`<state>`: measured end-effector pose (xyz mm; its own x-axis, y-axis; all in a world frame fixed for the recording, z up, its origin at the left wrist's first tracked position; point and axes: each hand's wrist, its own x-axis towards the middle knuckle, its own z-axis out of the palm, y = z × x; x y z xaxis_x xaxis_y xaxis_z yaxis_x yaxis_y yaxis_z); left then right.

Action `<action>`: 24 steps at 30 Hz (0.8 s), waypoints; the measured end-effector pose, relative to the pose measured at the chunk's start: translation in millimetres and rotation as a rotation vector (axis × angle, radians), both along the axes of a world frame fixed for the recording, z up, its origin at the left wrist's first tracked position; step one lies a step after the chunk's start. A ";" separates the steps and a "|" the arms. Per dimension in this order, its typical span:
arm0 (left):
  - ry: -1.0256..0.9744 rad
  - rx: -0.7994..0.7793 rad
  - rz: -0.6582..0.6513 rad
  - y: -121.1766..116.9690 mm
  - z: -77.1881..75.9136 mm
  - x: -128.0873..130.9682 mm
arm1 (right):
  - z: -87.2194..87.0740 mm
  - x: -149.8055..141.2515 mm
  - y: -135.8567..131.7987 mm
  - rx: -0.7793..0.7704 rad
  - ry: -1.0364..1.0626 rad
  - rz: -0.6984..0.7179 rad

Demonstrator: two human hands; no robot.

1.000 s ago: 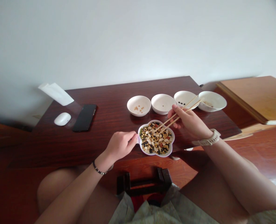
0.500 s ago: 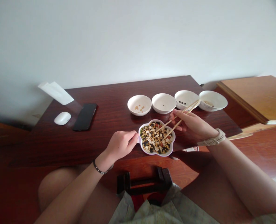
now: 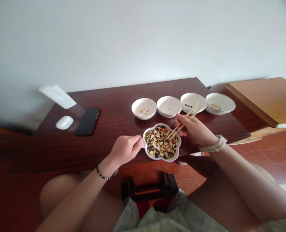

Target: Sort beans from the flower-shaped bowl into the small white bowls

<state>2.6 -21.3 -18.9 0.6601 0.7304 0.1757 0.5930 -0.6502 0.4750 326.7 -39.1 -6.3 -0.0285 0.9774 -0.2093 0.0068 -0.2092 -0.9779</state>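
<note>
Wooden chopsticks (image 3: 181, 124) in our right hand (image 3: 193, 130) reach into mixed beans (image 3: 159, 143).
Their grip is narrow, any held bean too small to tell; our left hand (image 3: 124, 149) pinches the white lobed dish (image 3: 161, 159), just before the second white bowl (image 3: 169, 113).

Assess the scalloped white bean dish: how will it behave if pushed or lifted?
The scalloped white dish looks shallow and heaped nearly level, so tilting would probably spill beans. Its low, wide shape should resist tipping when pushed. Lifted by its side tab alone, it would likely tilt.
</note>
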 end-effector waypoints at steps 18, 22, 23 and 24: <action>0.004 0.013 -0.002 -0.4 -1.0 0.0 | 1.5 4.1 -1.8 -0.012 -0.055 0.126; 0.004 0.017 -0.003 -0.3 -1.4 0.3 | 2.5 2.3 -0.7 -0.012 -0.112 0.092; 0.004 0.017 -0.004 -0.3 -1.5 0.3 | 2.2 2.0 -0.3 -0.017 -0.109 0.082; 0.005 0.017 -0.004 -0.3 -1.5 0.3 | 1.5 1.9 0.0 -0.021 -0.101 0.076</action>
